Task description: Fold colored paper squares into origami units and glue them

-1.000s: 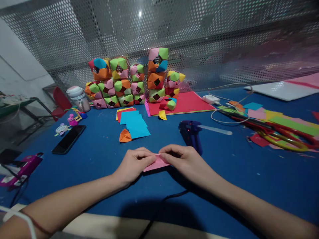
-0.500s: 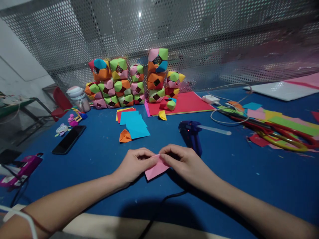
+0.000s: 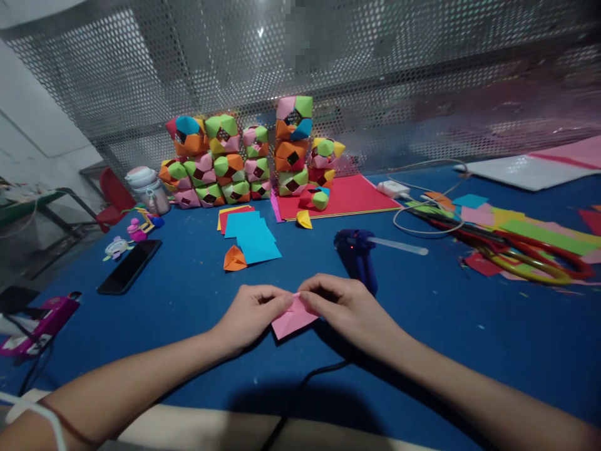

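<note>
A small pink paper square point(image 3: 295, 324), creased and partly folded, is held low over the blue table point(image 3: 188, 351). My left hand point(image 3: 257, 314) pinches its upper left edge between thumb and fingers. On the upper right edge my right hand point(image 3: 342, 307) has a similar pinch, with both thumbs on top and close together. The fingertips beneath the paper are hidden. Just beyond my right hand stands a dark blue glue gun point(image 3: 357, 254) with a clear glue stick in its back. Left of it lie blue paper sheets point(image 3: 256, 241) and a folded orange paper piece point(image 3: 235, 258).
Folded-paper cubes point(image 3: 228, 166) stand stacked along the perforated metal screen point(image 3: 375, 81). A phone point(image 3: 130, 267) and a purple power strip point(image 3: 41, 326) lie left. Scissors point(image 3: 530, 257) rest among paper scraps at right. A black cord point(image 3: 307, 382) runs toward the front edge.
My left thumb has slid slightly up and left along the pink paper, baring more of its creased surface. The camera view has shifted a little; both hands keep their pinch.
</note>
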`<state>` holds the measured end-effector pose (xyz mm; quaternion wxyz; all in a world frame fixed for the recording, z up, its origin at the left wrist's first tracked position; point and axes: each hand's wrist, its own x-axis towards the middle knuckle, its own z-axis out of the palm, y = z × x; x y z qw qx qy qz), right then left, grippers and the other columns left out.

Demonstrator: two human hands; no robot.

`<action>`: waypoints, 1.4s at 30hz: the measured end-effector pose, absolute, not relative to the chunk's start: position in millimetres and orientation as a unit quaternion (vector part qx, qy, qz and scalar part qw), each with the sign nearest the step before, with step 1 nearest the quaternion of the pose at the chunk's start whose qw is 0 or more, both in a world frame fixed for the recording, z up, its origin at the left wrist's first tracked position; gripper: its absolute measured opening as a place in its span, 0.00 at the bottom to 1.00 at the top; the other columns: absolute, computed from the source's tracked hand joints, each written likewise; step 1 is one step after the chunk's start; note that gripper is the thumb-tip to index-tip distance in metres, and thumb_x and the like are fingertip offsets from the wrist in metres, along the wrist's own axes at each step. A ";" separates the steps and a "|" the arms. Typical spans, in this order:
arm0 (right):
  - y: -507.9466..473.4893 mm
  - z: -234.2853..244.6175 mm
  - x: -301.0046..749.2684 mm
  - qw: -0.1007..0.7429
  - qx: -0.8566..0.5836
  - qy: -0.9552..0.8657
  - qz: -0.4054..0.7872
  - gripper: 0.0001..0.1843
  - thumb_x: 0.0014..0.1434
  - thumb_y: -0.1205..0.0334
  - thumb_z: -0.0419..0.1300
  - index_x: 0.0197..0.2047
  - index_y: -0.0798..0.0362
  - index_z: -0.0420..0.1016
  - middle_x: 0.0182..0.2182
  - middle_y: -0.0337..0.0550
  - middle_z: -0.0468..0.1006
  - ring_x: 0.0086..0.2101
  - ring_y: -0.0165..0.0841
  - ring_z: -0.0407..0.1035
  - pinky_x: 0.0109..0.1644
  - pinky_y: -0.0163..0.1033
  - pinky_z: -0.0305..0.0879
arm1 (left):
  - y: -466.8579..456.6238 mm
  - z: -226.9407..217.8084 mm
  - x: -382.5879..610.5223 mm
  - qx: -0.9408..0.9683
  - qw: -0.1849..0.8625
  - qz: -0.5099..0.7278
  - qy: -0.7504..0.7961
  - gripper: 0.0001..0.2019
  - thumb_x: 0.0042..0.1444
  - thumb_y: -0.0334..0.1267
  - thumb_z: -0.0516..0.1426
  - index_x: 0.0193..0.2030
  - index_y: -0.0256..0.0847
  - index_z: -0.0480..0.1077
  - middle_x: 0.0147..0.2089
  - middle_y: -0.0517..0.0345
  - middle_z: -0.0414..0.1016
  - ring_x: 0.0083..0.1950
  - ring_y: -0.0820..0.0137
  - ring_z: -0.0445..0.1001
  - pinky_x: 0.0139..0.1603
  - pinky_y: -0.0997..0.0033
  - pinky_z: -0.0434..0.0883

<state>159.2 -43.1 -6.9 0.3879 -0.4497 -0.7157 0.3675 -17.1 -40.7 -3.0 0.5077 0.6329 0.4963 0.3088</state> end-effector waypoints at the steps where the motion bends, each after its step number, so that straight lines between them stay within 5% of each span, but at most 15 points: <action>1: -43.1 -6.5 158.9 0.387 -0.449 -0.716 0.369 0.08 0.55 0.66 0.53 0.29 0.54 0.73 0.25 0.37 0.74 0.28 0.29 0.66 0.31 0.33 0.59 | -40.9 -2.7 -16.9 0.638 0.500 0.307 0.499 0.11 0.51 0.42 0.57 0.31 0.35 0.75 0.28 0.58 0.73 0.30 0.74 0.65 0.32 0.76 0.61; 22: -42.3 -5.7 162.7 0.350 -0.449 -0.718 0.401 0.09 0.55 0.62 0.53 0.36 0.53 0.73 0.28 0.39 0.75 0.29 0.31 0.67 0.32 0.34 0.62 | -41.5 -4.5 -16.9 0.685 0.449 0.299 0.489 0.12 0.53 0.40 0.54 0.30 0.35 0.75 0.27 0.58 0.73 0.27 0.75 0.66 0.28 0.77 0.62; 30: -44.5 -9.8 161.4 0.387 -0.447 -0.735 0.333 0.07 0.54 0.68 0.53 0.30 0.53 0.73 0.26 0.37 0.75 0.28 0.29 0.67 0.32 0.34 0.61 | -50.0 -2.2 -11.8 0.684 0.434 0.306 0.501 0.11 0.52 0.40 0.55 0.37 0.36 0.74 0.31 0.57 0.74 0.30 0.73 0.67 0.30 0.77 0.63; 42: -50.3 -16.9 154.4 0.408 -0.353 -0.806 0.246 0.04 0.56 0.68 0.53 0.33 0.54 0.69 0.28 0.43 0.71 0.29 0.31 0.66 0.32 0.36 0.62 | -49.1 -5.4 -14.7 0.724 0.368 0.304 0.497 0.08 0.52 0.34 0.54 0.29 0.35 0.74 0.28 0.57 0.74 0.30 0.73 0.68 0.30 0.76 0.63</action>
